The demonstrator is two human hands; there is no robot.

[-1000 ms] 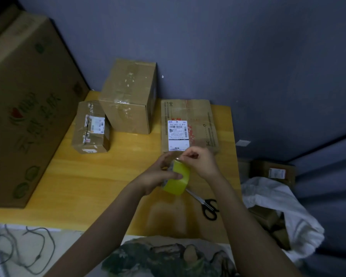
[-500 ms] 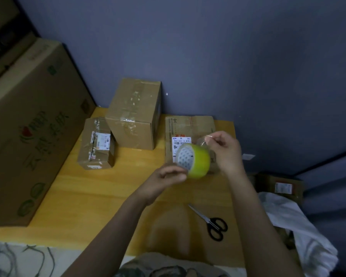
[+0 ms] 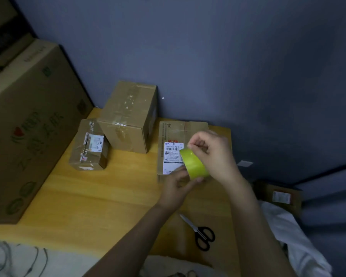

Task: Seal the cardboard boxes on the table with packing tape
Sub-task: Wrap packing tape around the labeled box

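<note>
- L hand [image 3: 174,189]: fingers curled under and round yellow-green packing tape roll [image 3: 194,164]; roll is gripped from below.
- R hand [image 3: 215,154]: fingers curled, thumb + forefinger pinched at roll's upper rim; whether a loose tape end is caught betw. them cannot be told.
- Roll is held tilted, seen in front of near end of flat brown cardboard box w/ white barcode label [image 3: 174,129], which is laid at back-right of yellow wooden table [image 3: 88,196].
- Tall brown cardboard box w/ clear tape on top [image 3: 128,118] is set just left of flat box, by wall; small crumpled brown cardboard box w/ white label [image 3: 90,148] just beside it, further left.
- Black-handled scissors [image 3: 202,232] are laid on table near front edge, blades closed.
- Large printed brown carton [image 3: 24,126] is stood on table's left side.
- White cloth [image 3: 294,246] seen off table's right.
</note>
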